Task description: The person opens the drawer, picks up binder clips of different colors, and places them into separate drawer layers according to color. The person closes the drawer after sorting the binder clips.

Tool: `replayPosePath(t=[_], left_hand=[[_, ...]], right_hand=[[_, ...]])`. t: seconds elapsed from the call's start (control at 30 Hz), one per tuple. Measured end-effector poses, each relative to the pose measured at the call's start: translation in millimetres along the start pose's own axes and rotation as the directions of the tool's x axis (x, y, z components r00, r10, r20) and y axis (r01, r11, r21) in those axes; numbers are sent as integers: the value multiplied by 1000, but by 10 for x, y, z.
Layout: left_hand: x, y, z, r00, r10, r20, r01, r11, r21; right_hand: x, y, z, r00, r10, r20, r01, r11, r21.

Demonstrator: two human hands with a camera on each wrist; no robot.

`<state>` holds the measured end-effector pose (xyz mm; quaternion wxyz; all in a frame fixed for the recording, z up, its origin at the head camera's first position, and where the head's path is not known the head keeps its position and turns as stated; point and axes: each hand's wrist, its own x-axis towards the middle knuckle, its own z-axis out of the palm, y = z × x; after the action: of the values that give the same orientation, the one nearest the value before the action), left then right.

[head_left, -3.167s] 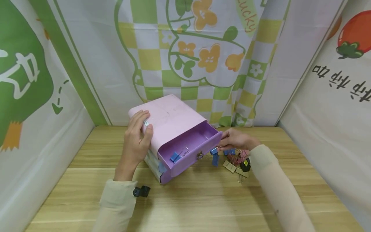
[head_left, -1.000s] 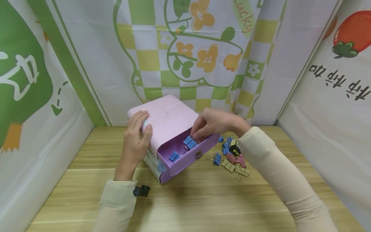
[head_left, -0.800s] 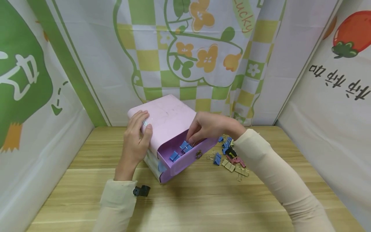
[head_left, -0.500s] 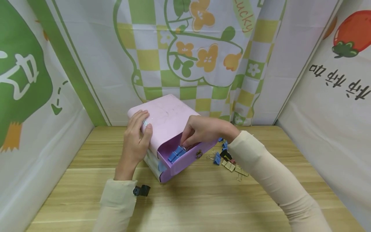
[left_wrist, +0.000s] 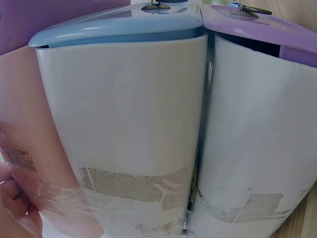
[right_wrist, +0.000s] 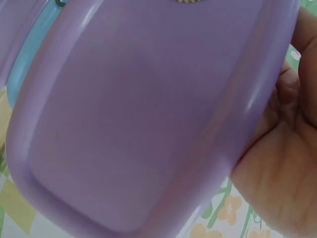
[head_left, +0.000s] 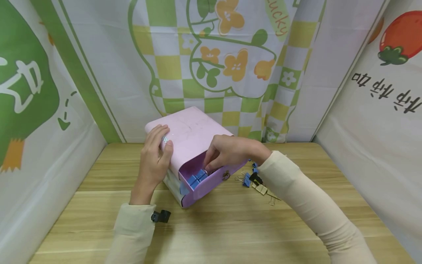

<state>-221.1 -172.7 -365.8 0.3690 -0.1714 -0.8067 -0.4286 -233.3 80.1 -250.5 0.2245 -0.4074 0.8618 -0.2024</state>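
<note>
A small stacked drawer cabinet (head_left: 191, 132) with a pink top unit stands angled on the table. Its top purple drawer (head_left: 211, 185) is pulled out. My left hand (head_left: 152, 157) rests on the cabinet's upper left edge, fingers and thumb laid on the pink top. My right hand (head_left: 229, 151) reaches over the drawer front and pinches a blue binder clip (head_left: 201, 174) by its wire end. Another blue binder clip (head_left: 192, 181) lies beside it in the drawer. In the right wrist view the purple drawer front (right_wrist: 138, 114) hides the fingertips.
Right of the cabinet lies a pile of binder clips, with a blue clip (head_left: 247, 180), a black clip (head_left: 255, 178) and gold clips (head_left: 260, 189) showing; the right sleeve covers part of it. Lower units with a blue drawer front (left_wrist: 124, 27) and a purple one (left_wrist: 267, 29) sit beneath.
My right hand has gone from the clip pile into the drawer, carrying a blue binder clip, then down and left beside the other clip. My left hand has stayed on the cabinet.
</note>
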Motion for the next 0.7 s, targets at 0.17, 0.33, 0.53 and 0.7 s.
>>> replayPosePath(t=[0.17,0.33,0.53,0.7], left_hand=[[-7,0,0,1000,-6,4,6,1000,3],[-9,-6,4,1000,-8,5,8,1000,1],[-4,-10,4,1000,-10,6,10,1000,-2],[-4,-7,7,1000,-18,7,18,1000,-4]], right_hand=[[-92,35,-72,999,21,-38,-21,1000,11],[-253,70,-217,992,90,-89,-81,991,103],[-498,160,-442,972,137,-193,-104,980,171],[-706,340,-598,932,210,-297,-150,966,213]])
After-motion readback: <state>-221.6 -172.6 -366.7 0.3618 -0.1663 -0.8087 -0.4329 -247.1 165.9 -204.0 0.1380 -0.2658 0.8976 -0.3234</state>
